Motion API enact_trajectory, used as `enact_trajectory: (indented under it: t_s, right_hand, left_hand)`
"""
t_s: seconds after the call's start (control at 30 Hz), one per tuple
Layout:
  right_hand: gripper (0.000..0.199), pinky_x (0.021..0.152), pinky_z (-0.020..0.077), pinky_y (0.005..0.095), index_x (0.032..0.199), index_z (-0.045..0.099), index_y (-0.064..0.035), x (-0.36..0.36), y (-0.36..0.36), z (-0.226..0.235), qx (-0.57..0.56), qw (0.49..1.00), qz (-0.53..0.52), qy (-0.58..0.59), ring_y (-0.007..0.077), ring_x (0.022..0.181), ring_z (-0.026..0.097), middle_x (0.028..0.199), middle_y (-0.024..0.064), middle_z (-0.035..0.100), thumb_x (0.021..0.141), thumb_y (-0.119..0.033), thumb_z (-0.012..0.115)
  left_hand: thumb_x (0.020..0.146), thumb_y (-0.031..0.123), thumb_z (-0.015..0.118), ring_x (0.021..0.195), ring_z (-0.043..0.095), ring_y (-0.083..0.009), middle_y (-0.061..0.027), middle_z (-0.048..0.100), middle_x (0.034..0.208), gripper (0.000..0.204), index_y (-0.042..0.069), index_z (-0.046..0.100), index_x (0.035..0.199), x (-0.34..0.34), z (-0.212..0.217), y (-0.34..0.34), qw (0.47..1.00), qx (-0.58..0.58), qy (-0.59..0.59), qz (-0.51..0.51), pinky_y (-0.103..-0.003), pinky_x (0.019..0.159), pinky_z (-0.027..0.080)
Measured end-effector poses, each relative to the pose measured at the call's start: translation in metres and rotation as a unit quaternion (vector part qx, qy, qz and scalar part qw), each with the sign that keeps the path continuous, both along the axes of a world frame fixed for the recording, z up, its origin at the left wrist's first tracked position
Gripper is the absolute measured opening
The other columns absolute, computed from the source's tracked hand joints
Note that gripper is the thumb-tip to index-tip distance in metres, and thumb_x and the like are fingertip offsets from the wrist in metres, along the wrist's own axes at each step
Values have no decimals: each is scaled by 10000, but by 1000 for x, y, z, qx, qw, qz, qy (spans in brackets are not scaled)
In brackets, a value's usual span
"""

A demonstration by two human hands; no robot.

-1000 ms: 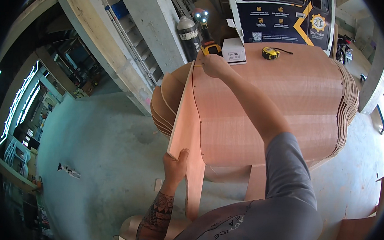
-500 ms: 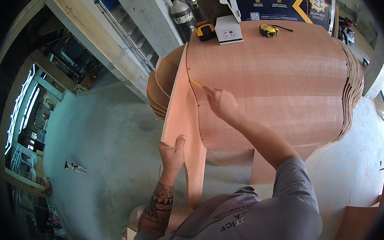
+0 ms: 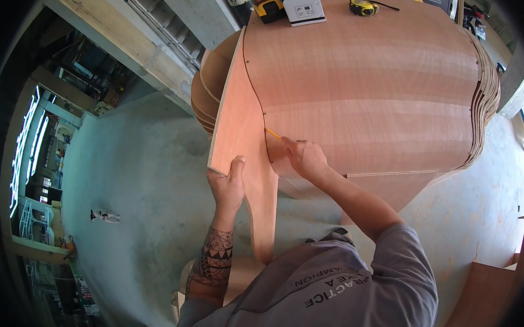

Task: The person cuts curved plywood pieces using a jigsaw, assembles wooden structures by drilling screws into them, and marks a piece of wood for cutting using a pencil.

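Observation:
A yellow pencil (image 3: 273,133) is pinched in my right hand (image 3: 306,159), its tip at the edge where a curved plywood sheet (image 3: 363,80) meets a flat plywood panel (image 3: 241,117). That wavy edge runs down the panel's face, and small dark screw heads dot the sheet beside it. My left hand (image 3: 228,185) is closed round the panel's lower left corner, thumb on its face and fingers hidden behind. Below that grip the panel narrows into a long tapering strip reaching toward my body.
On top of the curved sheet lie a yellow tape measure (image 3: 363,7), a white box (image 3: 304,7) and a cordless drill (image 3: 268,9). Curved wooden pieces (image 3: 209,91) stand behind the panel. A concrete pillar (image 3: 193,6) rises at the upper left, and brown boards (image 3: 481,303) lean at the lower right.
My right hand and the pencil have moved down along the wavy edge, toward me. My left hand still grips the panel's corner. The whole view has shifted, so the work appears higher.

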State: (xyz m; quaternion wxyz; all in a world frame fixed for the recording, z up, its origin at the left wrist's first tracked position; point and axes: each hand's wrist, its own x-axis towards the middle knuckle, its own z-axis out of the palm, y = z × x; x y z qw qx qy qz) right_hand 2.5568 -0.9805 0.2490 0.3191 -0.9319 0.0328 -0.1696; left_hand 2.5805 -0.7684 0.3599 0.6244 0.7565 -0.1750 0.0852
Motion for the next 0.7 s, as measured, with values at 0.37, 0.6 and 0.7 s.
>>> enact_trajectory:
  t_s: [0.37,0.6,0.7]
  right_hand:
    - [427,645,595,496,1407,610,-68,-69,48,-75,36,997,-3,-61,384,751,735,860,165,741,989,-145,642]
    - [399,655,595,501,1379,616,-72,-94,57,-127,18,999,2,-39,368,755,739,839,149,732,993,-169,647]
    - [310,671,593,521,1303,633,-72,-102,55,-150,7,998,-7,54,386,782,741,860,157,741,1012,-174,600]
  left_hand:
    - [929,4,712,985,673,-162,-75,725,1098,212,-73,681,1124,-3,0,-2,1000,-28,-3,-6,-322,896,532]
    - [948,14,702,950,725,-200,-120,762,1038,172,-95,693,1081,2,-7,2,999,-15,-32,-1,-342,859,557]
    - [951,18,701,944,723,-197,-120,762,1033,168,-95,694,1074,2,-6,-2,999,-25,-28,-6,-342,855,555]
